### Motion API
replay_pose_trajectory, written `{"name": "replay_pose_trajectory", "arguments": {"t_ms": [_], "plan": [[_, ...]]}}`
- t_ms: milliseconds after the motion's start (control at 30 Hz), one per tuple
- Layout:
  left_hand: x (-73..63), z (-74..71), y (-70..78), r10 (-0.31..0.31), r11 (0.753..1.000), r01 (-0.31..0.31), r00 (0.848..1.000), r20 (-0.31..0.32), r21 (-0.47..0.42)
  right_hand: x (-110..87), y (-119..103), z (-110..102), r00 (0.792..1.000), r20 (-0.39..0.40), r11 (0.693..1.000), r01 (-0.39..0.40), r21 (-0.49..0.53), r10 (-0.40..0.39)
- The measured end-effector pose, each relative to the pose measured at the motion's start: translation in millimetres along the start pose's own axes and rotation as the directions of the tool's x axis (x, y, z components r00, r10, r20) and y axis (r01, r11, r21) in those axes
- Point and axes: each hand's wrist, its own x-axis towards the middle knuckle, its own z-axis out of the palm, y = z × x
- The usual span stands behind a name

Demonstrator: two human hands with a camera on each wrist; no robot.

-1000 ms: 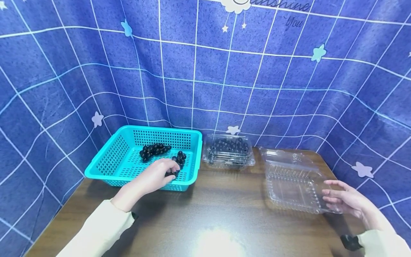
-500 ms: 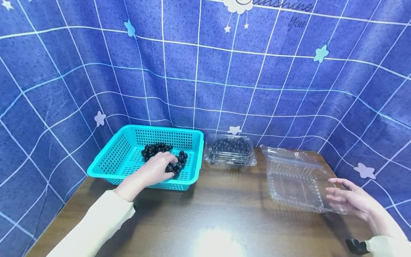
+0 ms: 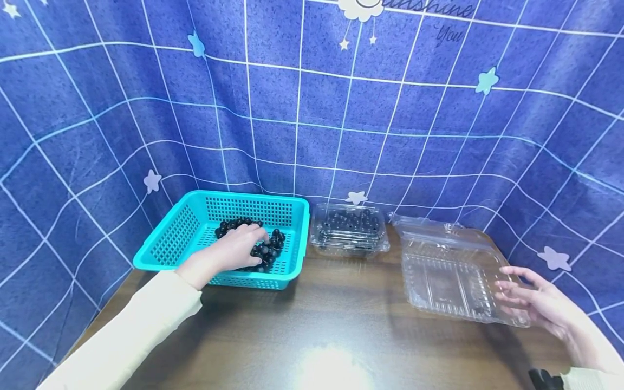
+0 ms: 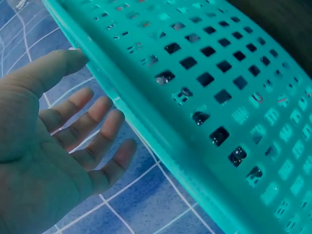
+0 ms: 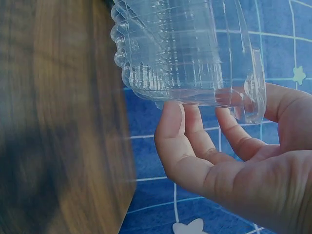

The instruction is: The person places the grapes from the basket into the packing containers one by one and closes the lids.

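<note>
My left hand reaches over the near rim of the turquoise plastic basket, above a bunch of black grapes. In the left wrist view its fingers are spread and slightly bent beside the basket rim, with no grape between them. More black grapes lie behind the hand, partly hidden. On the right, my right hand holds the side of an open clear plastic clamshell box. In the right wrist view its fingers curl against the box's edge; the grip is partly seen through the plastic.
A closed clear clamshell box full of dark grapes stands between the basket and the open box. All stand on a brown wooden table. A blue gridded curtain hangs close behind.
My left hand has shifted slightly left and back from the near grapes, uncovering more of them. My right hand and the open box have moved slightly right, the box tilting.
</note>
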Motion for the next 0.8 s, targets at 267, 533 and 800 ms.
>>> {"name": "replay_pose_trajectory", "arguments": {"t_ms": [267,533,800], "plan": [[11.7,-2.8,-3.2,0.031,0.998,-0.032,0.999,0.018,0.059,5.4,-4,15,0.999,-0.010,0.997,0.033,-0.064,-0.033],[24.1,-5.8,-6.7,0.072,0.995,-0.075,0.997,0.035,0.073,13.4,-7,31,0.998,-0.029,0.992,0.057,-0.112,-0.060],[37.0,-6.1,-12.0,0.046,0.995,-0.055,0.994,0.104,0.087,25.6,-9,47,0.997,-0.014,0.991,0.068,-0.117,-0.070]]}}
